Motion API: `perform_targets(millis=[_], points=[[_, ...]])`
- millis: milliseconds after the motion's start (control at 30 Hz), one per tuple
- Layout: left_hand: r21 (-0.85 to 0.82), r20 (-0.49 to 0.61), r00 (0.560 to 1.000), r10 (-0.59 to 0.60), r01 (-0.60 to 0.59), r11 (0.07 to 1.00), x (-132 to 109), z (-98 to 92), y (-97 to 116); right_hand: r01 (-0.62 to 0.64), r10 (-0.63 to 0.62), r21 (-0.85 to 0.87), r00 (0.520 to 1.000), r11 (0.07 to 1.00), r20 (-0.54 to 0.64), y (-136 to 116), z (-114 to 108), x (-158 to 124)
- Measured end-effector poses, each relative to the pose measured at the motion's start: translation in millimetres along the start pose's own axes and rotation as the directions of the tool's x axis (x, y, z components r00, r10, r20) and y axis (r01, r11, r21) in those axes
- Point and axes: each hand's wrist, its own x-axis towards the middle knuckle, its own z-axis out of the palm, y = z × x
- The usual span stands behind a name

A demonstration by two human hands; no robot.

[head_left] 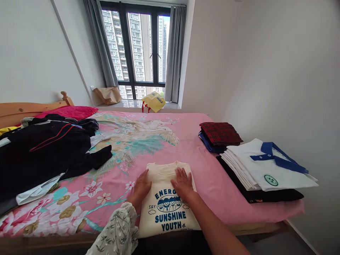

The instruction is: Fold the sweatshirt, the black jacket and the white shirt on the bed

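Observation:
A cream T-shirt (148, 223) with blue "SUNSHINE YOUTH" print lies folded into a neat rectangle at the bed's near edge, its collar facing away from me. My left hand (142, 186) rests at the shirt's upper left edge, fingers stretched out. On the upper right part of the shirt, my right hand (182, 182) lies flat with its fingers spread, covering some of the lettering. Neither hand grips the cloth.
To the left is a loose heap of dark clothes (53, 148). On the right stand a stack of white polo shirts (249, 166) and a pile topped by red plaid cloth (220, 132). A yellow bag (154, 102) and a brown paper bag (108, 95) are by the window.

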Motion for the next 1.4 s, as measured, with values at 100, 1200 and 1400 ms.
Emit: perform_targets(millis=[100, 1200, 1400], points=[[0.127, -0.025, 0.999, 0.044, -0.041, 0.991, -3.8, 7.0, 11.3, -0.083, 0.085, -0.036, 0.995, 0.996, 0.049, 4.2, 3.3, 8.1], [-0.401, 0.445, 0.802, -0.399, 0.577, 0.711, -96.8, -16.7, -36.4, -0.342, 0.316, 0.699, 0.933, 0.629, 0.172, 98.1, -6.7, -110.0], [-0.558, 0.704, 0.665, -0.249, 0.735, 0.386, -77.3, -16.2, 9.0, -0.45, 0.186, 0.832, 0.893, 0.324, 0.41, 71.8, -24.9, -53.3]])
